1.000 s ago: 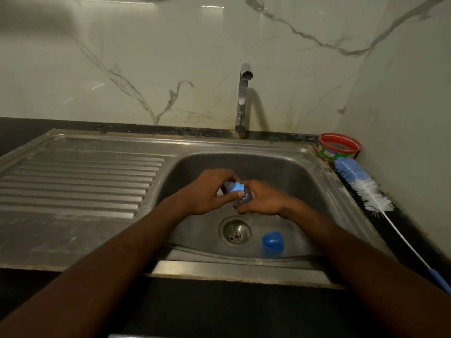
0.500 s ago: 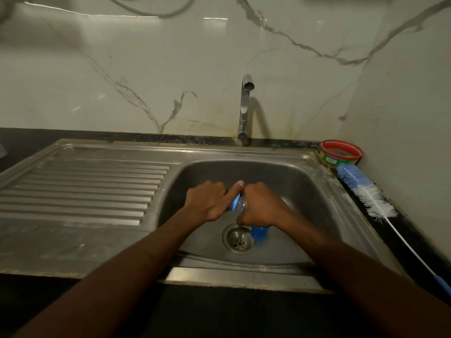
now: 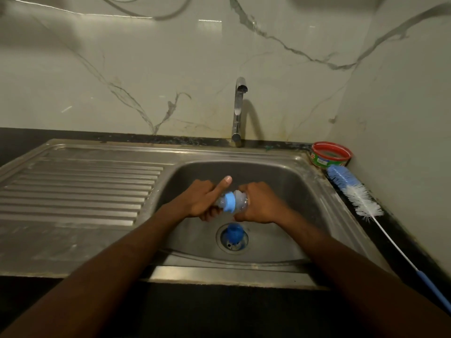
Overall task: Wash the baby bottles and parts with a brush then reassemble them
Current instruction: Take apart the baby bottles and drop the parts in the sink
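A person holds a small clear bottle (image 3: 240, 203) sideways above the sink (image 3: 305, 191), its long axis running left to right between the two hands. The right hand (image 3: 260, 203) wraps the bottle's body. The left hand (image 3: 203, 200) curls round the nipple end beside the blue ring (image 3: 229, 203), thumb sticking up. Both hands meet at the ring, likely twisting it off. A blue cap (image 3: 233, 231) lies on the drain below. The brush (image 3: 356, 193) lies untouched on the tabletop, well to the right.

A white marble wall (image 3: 146, 69) with grey veins rises behind a dark countertop (image 3: 14, 140), dimly lit.
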The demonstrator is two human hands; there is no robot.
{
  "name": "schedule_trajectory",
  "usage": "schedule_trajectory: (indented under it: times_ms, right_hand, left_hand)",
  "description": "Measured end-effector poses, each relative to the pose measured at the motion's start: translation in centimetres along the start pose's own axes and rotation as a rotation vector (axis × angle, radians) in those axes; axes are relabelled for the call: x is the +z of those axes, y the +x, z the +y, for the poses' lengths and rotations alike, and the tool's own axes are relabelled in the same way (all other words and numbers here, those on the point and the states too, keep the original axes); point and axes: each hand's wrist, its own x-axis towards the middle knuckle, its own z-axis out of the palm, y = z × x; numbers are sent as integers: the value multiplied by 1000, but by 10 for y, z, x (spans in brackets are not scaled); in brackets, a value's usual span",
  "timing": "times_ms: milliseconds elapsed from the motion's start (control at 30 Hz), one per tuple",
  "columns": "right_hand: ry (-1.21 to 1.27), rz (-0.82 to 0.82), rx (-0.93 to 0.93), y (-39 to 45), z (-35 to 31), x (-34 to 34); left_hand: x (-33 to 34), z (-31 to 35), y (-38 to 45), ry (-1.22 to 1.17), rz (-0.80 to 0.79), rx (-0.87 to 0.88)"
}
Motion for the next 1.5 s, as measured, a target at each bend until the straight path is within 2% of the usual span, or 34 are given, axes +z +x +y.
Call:
schedule_trajectory:
  times_ms: [33,100,200,300,467,567,700,867,1033,1133,1233,1300,1400,1500]
  right_hand:
    - [-4,5,-1,1,1,0]
    - [-9,8,15,1,3,-1]
    - [19,10,44,-1,5,-2]
    - [20,-12,72,2,4,0]
    - [29,-48,108,3,8,5]
    - [60,-47,120,3,9,5]
    - [194,-85,150,0,8,2]
    - [48,-317,203,1,21,12]
    - [7,-449,308,-3,28,20]
    - [17,-506,368,-6,27,21]
    - [-18,-541,372,-7,27,21]
    - [-39,-544,371,-6,28,20]
    - [-43,-539,364,-5,28,19]
    - [-37,-525,366,-4,27,14]
  left_hand:
    - [-1,0,0,3,9,-58]
    - [-3,-3,-1,-26,57,13]
    - [-5,-6,-3,-128,-85,158]
    - [4,-8,0,64,-249,103]
    - [3,-20,10,414,-294,110]
    - [0,-28,9,618,-332,14]
    - [3,-43,-1,868,-499,-260]
    - [19,-45,-2,777,-724,-401]
    - [22,-42,-4,753,-804,-485]
    - [20,-41,-6,825,-849,-432]
    - [11,-35,-4,694,-746,-340]
    - [4,-30,-1,502,-539,-275]
    - [-3,-21,5,351,-206,-95]
    - [3,-11,4,231,-13,-9]
